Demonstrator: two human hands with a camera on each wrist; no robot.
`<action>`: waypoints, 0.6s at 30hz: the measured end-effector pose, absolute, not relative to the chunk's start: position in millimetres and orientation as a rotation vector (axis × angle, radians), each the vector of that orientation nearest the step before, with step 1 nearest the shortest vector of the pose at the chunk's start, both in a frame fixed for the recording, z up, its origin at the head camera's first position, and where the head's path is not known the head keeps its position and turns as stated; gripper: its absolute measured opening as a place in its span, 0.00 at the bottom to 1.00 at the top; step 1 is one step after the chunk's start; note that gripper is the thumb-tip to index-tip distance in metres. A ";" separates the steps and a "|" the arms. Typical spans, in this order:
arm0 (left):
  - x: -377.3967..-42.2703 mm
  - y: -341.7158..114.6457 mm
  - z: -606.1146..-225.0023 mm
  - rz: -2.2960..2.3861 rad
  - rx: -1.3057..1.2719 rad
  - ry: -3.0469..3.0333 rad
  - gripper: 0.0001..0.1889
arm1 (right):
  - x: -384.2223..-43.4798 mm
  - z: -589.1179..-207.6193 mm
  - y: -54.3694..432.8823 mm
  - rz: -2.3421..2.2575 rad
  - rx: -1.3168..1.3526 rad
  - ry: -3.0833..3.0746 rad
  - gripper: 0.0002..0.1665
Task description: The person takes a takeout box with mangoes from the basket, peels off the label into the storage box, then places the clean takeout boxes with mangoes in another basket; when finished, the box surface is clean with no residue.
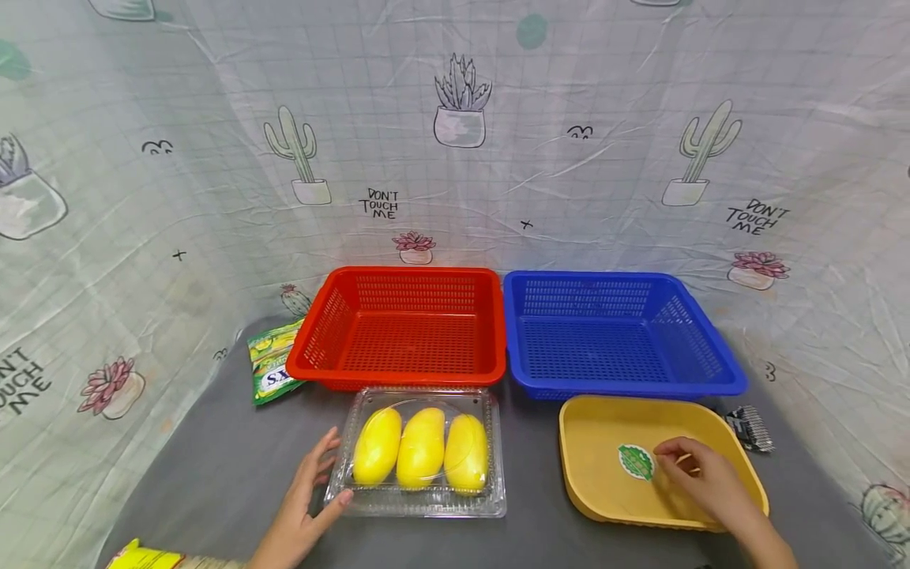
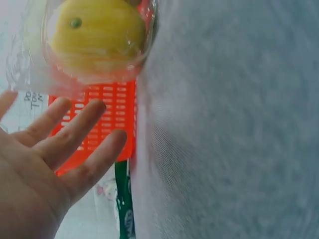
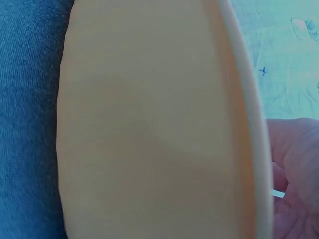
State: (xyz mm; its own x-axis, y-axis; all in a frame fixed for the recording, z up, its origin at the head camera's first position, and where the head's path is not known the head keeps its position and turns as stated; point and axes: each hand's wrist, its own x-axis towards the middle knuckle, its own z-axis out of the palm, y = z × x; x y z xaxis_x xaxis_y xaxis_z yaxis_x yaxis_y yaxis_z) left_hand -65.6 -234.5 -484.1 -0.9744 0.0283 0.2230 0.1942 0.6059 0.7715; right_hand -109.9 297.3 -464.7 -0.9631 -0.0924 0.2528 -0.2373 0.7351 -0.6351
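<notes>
A clear plastic clamshell box (image 1: 419, 506) stands on the grey table with three yellow mangoes (image 1: 421, 449) inside. My left hand (image 1: 302, 494) is at its left side, fingers spread and thumb at the near left corner; the left wrist view shows the open palm (image 2: 55, 154) beside the box. Over the yellow tray (image 1: 604, 506), my right hand (image 1: 700, 478) pinches the right edge of a round green and white label (image 1: 635, 462). Only a thin white edge of the label (image 3: 278, 193) shows in the right wrist view, where the tray wall hides most of that hand.
Behind the box stands a red basket (image 1: 405, 340), and a blue basket (image 1: 590, 348) stands beside it. A green packet (image 1: 273, 363) lies left of the red basket. A black packet (image 1: 750, 428) is right of the tray. A yellow packet (image 1: 145, 556) shows at the near left.
</notes>
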 end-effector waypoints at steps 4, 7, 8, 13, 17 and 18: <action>-67.4 -230.9 -481.3 -1.345 -0.167 -2.633 0.44 | -109.2 -460.8 300.0 1.029 0.310 -2.711 0.04; -69.1 -229.6 -481.7 -1.345 -0.182 -2.626 0.44 | -109.1 -458.9 302.1 1.033 0.356 -2.667 0.06; -69.4 -229.5 -481.8 -1.333 -0.180 -2.637 0.44 | -109.4 -458.4 302.6 1.039 0.378 -2.652 0.06; -69.8 -230.1 -480.9 -1.264 -0.109 -2.751 0.41 | -109.1 -453.4 305.2 1.010 0.393 -2.641 0.07; -69.2 -229.8 -478.4 -1.250 -0.097 -2.805 0.37 | -109.1 -449.0 308.3 0.957 0.360 -2.666 0.08; -69.0 -229.7 -477.9 -1.245 -0.103 -2.809 0.37 | -109.4 -448.1 309.0 0.958 0.364 -2.672 0.08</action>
State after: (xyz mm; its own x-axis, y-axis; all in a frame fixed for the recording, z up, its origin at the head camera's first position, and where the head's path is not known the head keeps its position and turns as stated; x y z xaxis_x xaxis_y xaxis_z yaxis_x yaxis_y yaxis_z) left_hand -69.0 -229.7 -477.9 -0.9955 0.0340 0.0887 0.0886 0.6701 0.7369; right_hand -109.4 309.0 -448.1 -0.9294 -0.1403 0.3413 -0.3251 0.7487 -0.5777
